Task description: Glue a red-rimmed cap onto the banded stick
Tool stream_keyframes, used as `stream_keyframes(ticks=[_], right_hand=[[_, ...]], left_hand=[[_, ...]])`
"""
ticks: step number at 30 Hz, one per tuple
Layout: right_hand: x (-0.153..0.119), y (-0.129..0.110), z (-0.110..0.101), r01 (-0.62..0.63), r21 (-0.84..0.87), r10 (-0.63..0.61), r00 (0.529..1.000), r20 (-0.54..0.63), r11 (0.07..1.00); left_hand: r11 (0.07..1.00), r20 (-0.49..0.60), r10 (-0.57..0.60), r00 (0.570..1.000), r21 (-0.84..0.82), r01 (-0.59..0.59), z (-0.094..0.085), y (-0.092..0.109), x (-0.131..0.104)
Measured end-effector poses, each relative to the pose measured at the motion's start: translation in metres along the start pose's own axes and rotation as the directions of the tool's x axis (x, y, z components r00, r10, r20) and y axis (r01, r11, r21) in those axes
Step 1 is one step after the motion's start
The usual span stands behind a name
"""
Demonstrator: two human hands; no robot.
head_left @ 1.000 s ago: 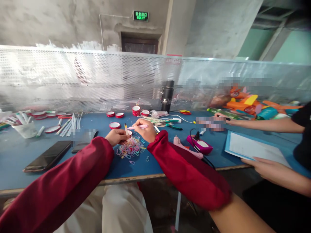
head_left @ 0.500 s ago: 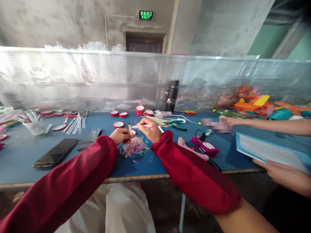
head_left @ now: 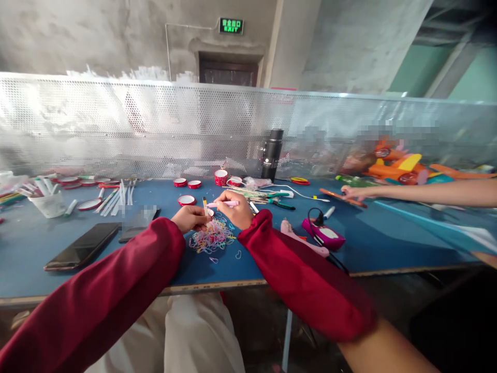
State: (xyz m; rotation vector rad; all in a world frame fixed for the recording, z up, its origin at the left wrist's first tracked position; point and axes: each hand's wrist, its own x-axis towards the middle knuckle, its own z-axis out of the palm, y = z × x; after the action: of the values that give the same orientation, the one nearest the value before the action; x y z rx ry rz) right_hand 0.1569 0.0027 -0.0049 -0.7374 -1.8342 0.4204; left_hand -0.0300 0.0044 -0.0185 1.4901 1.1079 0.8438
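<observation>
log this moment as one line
left hand: holds slim stick | right hand: holds pink pen | nearby: pile of pastel loops

One tall, black, cylindrical flask (head_left: 272, 155) stands upright before the silver, perforated metal screen (head_left: 171, 129), with a green-lit rectangular exit sign (head_left: 231, 26) mounted on the rough grey wall (head_left: 97, 31).

pink pen (head_left: 233, 203) | pastel clips (head_left: 213, 238) (pink, blue, yellow mixed) | blue table (head_left: 248, 272) | black bottle (head_left: 272, 155)
</observation>
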Motion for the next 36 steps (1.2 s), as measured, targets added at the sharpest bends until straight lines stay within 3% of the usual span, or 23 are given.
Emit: stream_keyframes(ticks=[36], right_hand=[[0.0019, 0.0093, 0.0012, 0.043, 0.028, -0.043, 0.999, -0.022, 0.999]], left_hand=[[1.000, -0.018, -0.008, 1.000, -0.013, 0.008, 0.0000, 0.0004, 0.0011]])
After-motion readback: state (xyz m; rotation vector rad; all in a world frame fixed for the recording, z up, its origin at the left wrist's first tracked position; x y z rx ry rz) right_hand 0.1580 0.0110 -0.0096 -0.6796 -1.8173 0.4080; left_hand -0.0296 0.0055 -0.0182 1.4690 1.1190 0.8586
